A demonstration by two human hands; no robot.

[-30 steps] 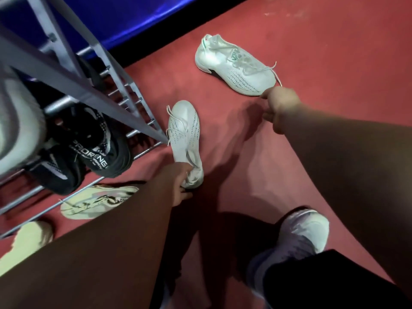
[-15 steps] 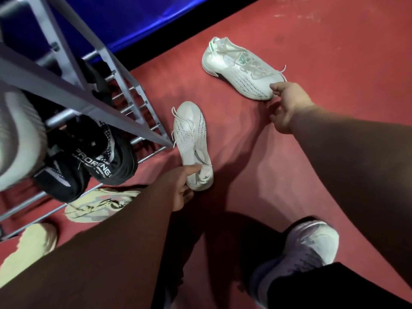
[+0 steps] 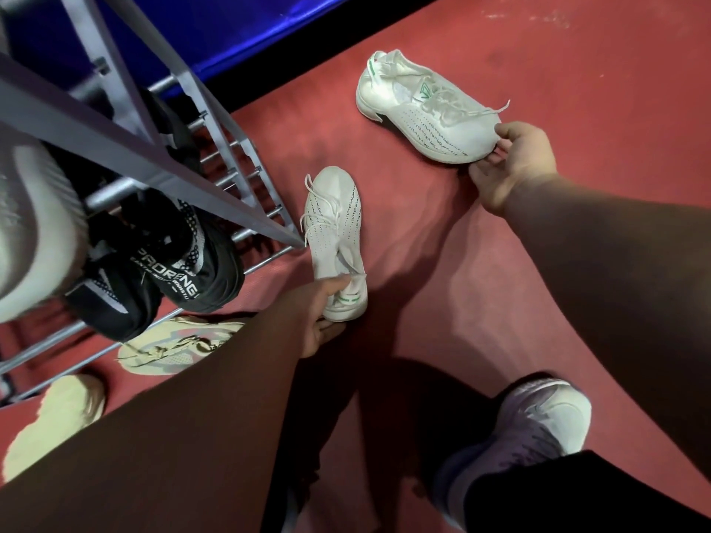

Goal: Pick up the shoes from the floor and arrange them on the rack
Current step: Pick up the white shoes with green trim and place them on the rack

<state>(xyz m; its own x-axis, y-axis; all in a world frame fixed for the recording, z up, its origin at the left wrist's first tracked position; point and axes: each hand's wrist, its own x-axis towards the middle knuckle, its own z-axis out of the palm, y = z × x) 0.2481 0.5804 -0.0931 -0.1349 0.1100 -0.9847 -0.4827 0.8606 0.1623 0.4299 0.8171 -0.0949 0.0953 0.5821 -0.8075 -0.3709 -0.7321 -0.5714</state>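
Two white sneakers with green marks lie on the red floor. The near white sneaker [image 3: 334,232] points away from me beside the rack's corner; my left hand [image 3: 321,313] grips its heel collar. The far white sneaker [image 3: 423,109] lies on its side further right; my right hand [image 3: 508,167] pinches its toe between thumb and fingers. The grey metal shoe rack [image 3: 161,148] stands at the left, with a pair of black sneakers [image 3: 169,271] on a lower shelf and a pale grey shoe [image 3: 34,225] at the far left.
Two cream sneakers [image 3: 173,348] [image 3: 54,421] lie on the floor under and in front of the rack. My own foot in a white shoe [image 3: 538,421] stands at the lower right. A blue panel [image 3: 231,28] runs along the back.
My right hand has moved forward from a loose fist and closed on the far sneaker's toe. My left hand has tightened on the near sneaker's heel.
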